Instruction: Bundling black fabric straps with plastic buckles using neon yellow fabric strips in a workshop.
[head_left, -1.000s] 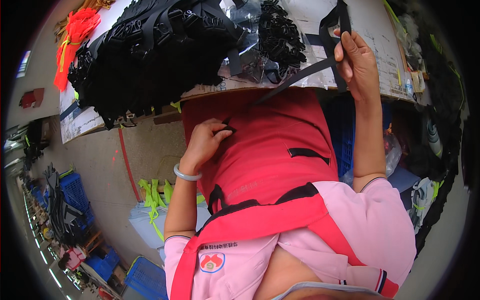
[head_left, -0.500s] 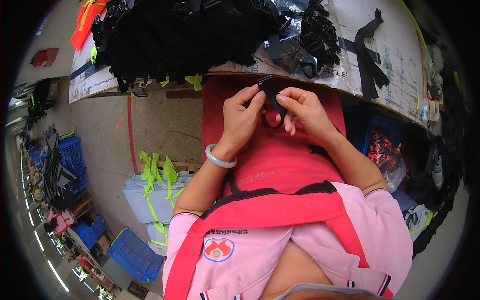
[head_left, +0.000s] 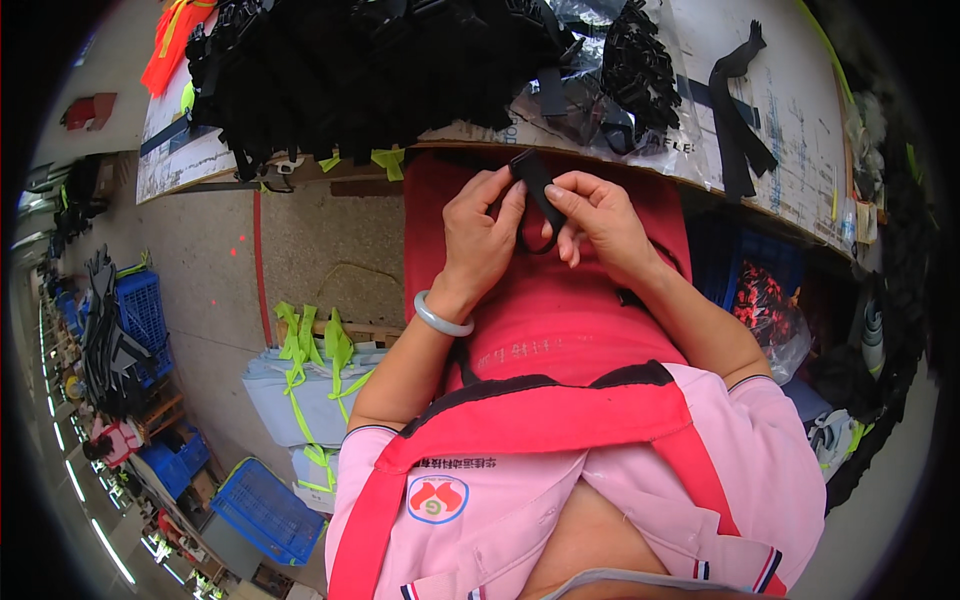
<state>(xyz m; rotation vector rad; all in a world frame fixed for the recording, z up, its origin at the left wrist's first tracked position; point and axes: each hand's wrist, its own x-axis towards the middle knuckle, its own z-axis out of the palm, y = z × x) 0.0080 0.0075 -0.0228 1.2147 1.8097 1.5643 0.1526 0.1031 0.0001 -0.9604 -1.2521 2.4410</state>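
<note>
A black webbing strap (head_left: 541, 190) is held between my two hands above the red apron (head_left: 560, 310), with a dark buckle-like piece (head_left: 522, 160) at its upper end. My left hand (head_left: 480, 222) pinches the strap just below that piece. Thumb and fingers of my right hand (head_left: 598, 212) close on the strap a little lower down. A loop of the strap hangs down between the hands. Just beyond them, on the table, lies a big heap of black straps and buckles (head_left: 370, 80).
A clear plastic bag of black buckles (head_left: 640, 75) and a loose black strap (head_left: 735, 120) lie on the table (head_left: 800, 120). Grey bundles tied with yellow-green strips (head_left: 300, 395) stand at left, near a blue crate (head_left: 268, 510). A bag with red pieces (head_left: 765, 300) sits at right.
The strap's upper end has tilted and shifted slightly left, and the strap now shows broader between my hands. Both hands keep their hold, with only small finger movements.
</note>
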